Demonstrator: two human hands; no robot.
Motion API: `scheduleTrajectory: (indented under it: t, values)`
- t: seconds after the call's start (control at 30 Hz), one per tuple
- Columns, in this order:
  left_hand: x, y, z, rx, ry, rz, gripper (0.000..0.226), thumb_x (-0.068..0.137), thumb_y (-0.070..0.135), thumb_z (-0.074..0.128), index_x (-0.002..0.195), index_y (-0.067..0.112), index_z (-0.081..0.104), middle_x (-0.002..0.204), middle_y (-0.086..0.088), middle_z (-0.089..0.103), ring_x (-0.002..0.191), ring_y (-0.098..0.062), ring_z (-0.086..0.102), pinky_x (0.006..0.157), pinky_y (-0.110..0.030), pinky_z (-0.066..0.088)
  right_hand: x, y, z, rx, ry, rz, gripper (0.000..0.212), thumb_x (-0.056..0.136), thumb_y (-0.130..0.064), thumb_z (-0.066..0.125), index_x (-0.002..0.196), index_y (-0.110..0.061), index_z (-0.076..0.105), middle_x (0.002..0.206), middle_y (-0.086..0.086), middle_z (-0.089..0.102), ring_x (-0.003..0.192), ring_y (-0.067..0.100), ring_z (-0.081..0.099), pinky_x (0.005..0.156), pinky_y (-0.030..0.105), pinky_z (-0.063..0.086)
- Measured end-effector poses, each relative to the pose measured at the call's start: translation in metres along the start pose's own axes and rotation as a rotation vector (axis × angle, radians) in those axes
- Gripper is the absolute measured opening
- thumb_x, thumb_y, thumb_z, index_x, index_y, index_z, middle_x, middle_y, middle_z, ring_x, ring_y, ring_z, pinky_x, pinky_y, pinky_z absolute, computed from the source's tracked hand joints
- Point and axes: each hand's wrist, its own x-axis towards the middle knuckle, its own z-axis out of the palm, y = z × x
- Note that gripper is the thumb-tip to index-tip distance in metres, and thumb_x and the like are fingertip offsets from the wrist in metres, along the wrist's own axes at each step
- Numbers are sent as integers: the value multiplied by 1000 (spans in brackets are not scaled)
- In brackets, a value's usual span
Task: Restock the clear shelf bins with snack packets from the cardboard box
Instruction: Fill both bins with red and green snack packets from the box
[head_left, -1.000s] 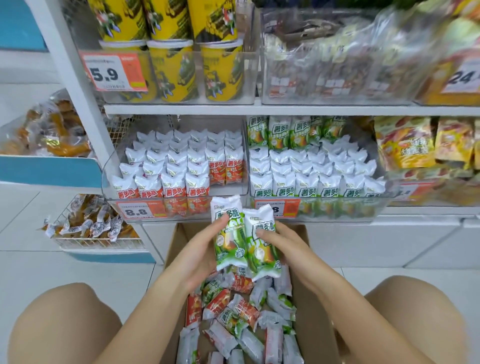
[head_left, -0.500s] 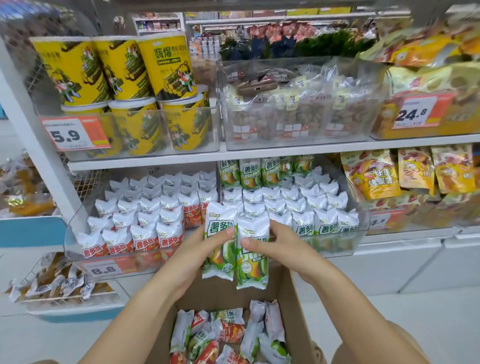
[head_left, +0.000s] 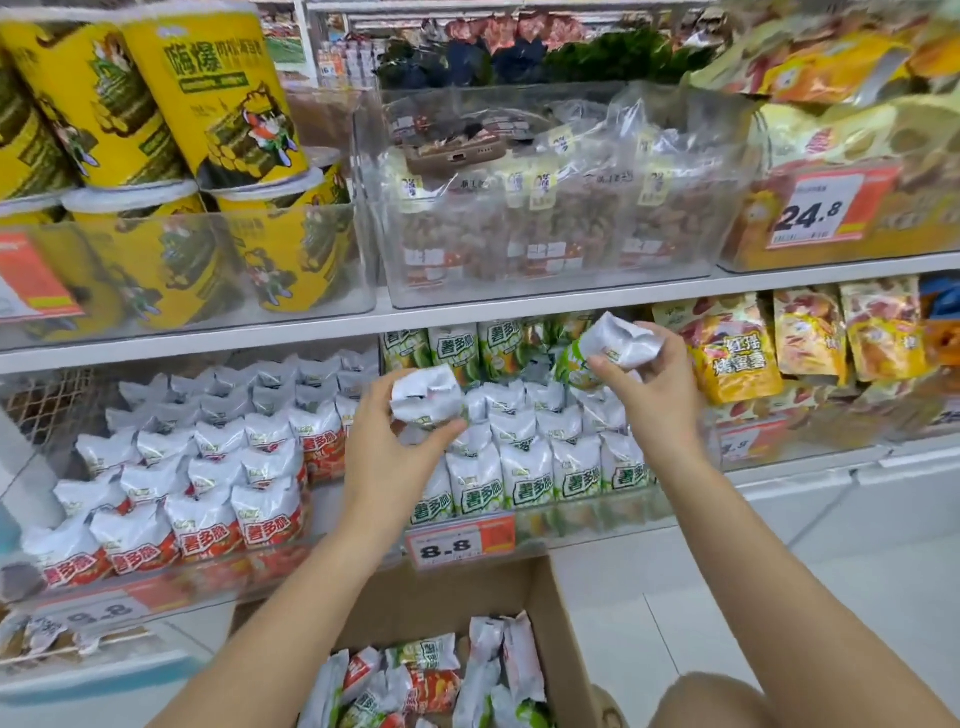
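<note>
hands have parted over the green bin (head_left: 675, 499), left hand (head_left: 387, 441) and right hand (head_left: 652, 400) each pinching a packet (head_left: 423, 392).

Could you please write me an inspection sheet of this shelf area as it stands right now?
Surface: white shelf carrying clear bins; pale tiled floor below.
Job's things: green-packet bin nearly full, rows upright; red-packet bin beside it, also well filled; cardboard box on the floor, open, mixed red and green packets loose inside.
Clutter: brown phone-like object lying on the bagged nuts in the upper bin.
Grippers: left hand holds one packet above the green rows; right hand holds another packet further back.
Cables: nothing seen.
Surroundings: yellow tubs upper left, price tag reading 8.8, orange bags at right.
</note>
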Motion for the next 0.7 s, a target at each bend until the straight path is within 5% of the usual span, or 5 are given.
scheduleTrajectory:
  t: [0.07,0.37,0.53,0.7]
  values:
    - [7,-5,6,151,-55,71,53,75,29,80,111,44,45,114,17,51,103,4,46,85,-10,36,8,14,7,-69,-46,-24,48,80,-2,73,118,-12,46,105,-4,59,86,-5,61,74,15,50]
    - [13,-19,12,239,-54,76,55,76,42,76,123,38,48,123,14,56,110,-6,52,83,-25,43,48,45,36,-278,-196,-49,49,82,-27,75,121,-15,48,111,3,61,105,21,60,92,42,51]
    - [13,-21,14,269,-45,103,53,75,43,76,119,42,45,114,23,52,102,0,50,78,-25,42,67,49,41,-486,-266,-3,41,87,-41,66,108,-6,58,81,14,65,69,21,56,59,30,41]
    - [15,-21,14,271,-53,40,65,75,48,74,130,34,44,116,21,52,98,-4,52,77,-28,45,75,45,60,-822,-267,40,55,91,-50,56,120,-3,53,80,15,61,83,34,61,65,37,45]
